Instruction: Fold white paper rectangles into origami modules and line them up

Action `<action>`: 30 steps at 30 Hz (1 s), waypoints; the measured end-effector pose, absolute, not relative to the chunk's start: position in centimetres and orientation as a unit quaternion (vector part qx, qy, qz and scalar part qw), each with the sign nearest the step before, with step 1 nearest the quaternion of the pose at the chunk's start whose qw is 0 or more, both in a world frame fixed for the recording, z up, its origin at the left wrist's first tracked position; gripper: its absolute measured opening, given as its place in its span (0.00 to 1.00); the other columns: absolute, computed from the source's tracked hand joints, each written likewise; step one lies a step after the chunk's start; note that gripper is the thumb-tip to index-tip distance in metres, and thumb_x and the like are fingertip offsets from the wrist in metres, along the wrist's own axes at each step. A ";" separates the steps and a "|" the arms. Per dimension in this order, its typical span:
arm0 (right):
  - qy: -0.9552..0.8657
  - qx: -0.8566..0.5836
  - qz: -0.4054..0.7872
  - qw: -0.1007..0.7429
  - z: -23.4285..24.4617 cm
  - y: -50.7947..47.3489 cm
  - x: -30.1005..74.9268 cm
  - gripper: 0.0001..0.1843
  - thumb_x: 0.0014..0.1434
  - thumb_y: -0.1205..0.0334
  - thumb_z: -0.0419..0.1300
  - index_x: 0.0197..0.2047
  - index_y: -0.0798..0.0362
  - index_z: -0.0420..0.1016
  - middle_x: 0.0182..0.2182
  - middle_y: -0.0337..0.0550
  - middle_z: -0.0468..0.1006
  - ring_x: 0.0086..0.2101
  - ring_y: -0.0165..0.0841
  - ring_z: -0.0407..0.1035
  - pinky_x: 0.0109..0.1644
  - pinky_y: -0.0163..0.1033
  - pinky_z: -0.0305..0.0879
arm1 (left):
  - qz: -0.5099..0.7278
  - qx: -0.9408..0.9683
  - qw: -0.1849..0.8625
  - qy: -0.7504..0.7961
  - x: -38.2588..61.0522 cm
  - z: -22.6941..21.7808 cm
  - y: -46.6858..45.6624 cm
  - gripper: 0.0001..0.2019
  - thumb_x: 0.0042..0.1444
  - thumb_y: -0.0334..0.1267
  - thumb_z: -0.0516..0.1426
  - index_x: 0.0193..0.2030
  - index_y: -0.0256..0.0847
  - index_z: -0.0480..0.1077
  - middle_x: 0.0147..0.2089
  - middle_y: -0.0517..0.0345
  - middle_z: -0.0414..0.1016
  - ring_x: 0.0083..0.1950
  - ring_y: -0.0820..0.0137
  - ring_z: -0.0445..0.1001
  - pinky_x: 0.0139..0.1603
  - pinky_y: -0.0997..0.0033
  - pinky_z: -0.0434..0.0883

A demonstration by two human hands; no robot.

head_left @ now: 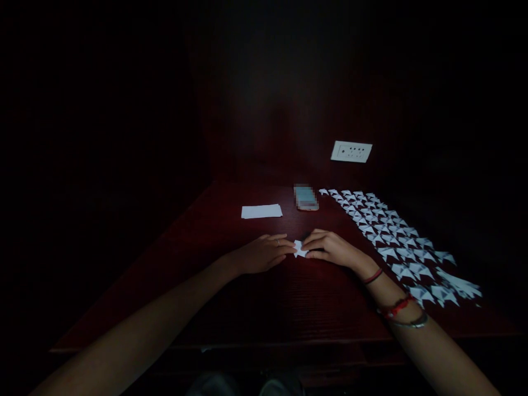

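A small white folded paper piece [300,249] lies on the dark red wooden table [289,297] between my two hands. My left hand [262,254] rests flat beside it, its fingertips pressing on the paper's left edge, a ring on one finger. My right hand [330,247] has its fingers curled and pinched on the paper's right side. Red thread bands and a metal bangle circle my right wrist.
Several folded white paper pieces [396,236] lie in rows along the table's right side. A stack of white paper sheets [261,211] and a phone [306,197] lie further back. A white socket plate [351,151] is on the dark wall.
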State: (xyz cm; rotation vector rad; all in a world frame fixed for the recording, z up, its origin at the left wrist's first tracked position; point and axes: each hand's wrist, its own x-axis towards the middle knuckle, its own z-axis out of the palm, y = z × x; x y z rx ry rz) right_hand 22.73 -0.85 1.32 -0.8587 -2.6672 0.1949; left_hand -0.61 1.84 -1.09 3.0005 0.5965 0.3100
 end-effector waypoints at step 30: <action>-0.907 -0.356 0.080 0.210 -0.6 0.1 21.6 0.06 0.53 0.69 0.50 0.31 0.56 0.68 0.28 0.40 0.69 0.29 0.26 0.62 0.35 0.31 0.57 | 0.103 0.976 0.045 0.186 -0.8 -0.9 1.9 0.19 0.57 0.30 0.43 0.55 0.48 0.51 0.58 0.64 0.53 0.59 0.69 0.48 0.54 0.65 0.52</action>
